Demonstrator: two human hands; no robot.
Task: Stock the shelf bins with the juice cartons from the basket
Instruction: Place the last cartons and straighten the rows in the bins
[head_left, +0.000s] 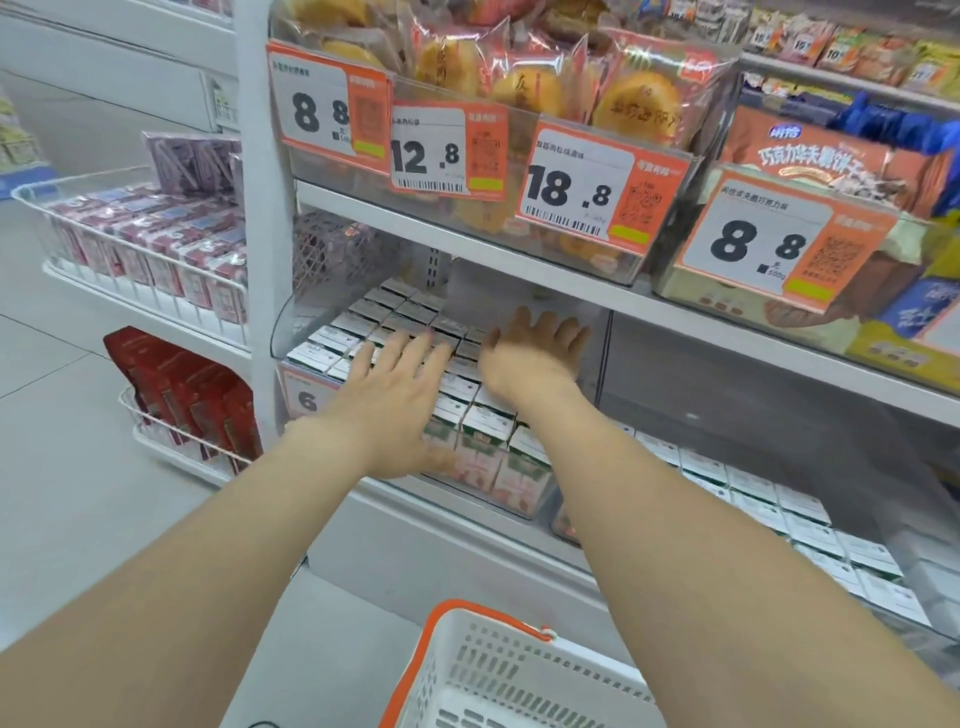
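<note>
Your L hand (395, 387) & R hand (537, 353), fingers spread, gripping nothing, over juice cartons (395, 306) mid-frame; shelf edge (395, 228) close above.

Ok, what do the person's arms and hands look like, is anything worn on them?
The left forearm and right forearm are bare as far as the picture shows: no sleeves, watch or bracelet. The left hand and right hand wear no gloves; the fingers are too blurred to rule out rings.
</note>
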